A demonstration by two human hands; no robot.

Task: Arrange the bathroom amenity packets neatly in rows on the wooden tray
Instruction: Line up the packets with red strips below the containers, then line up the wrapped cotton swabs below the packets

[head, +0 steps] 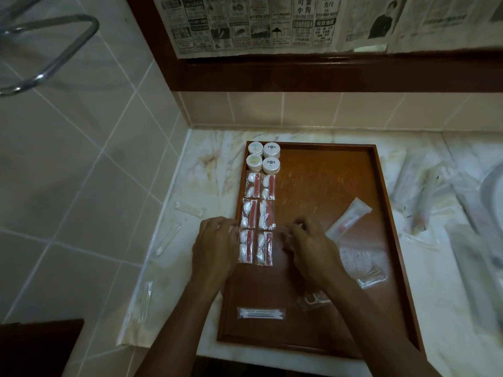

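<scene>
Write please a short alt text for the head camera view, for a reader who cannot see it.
Two bare hands, left hand and right hand, hover over a wooden tray on a marble counter, beside six red-and-white packets set in two neat columns below four small round jars. Loose clear packets lie unsorted on the tray's right side.

The wooden tray (321, 186) is showing a glossy brown finish. The packets (258, 213) are shining as clear plastic. The counter (206, 159) is looking like polished marble, the wall tiles (81, 159) smooth, the rail (54, 50) shiny metal, the newspaper (258, 23) matt.
</scene>
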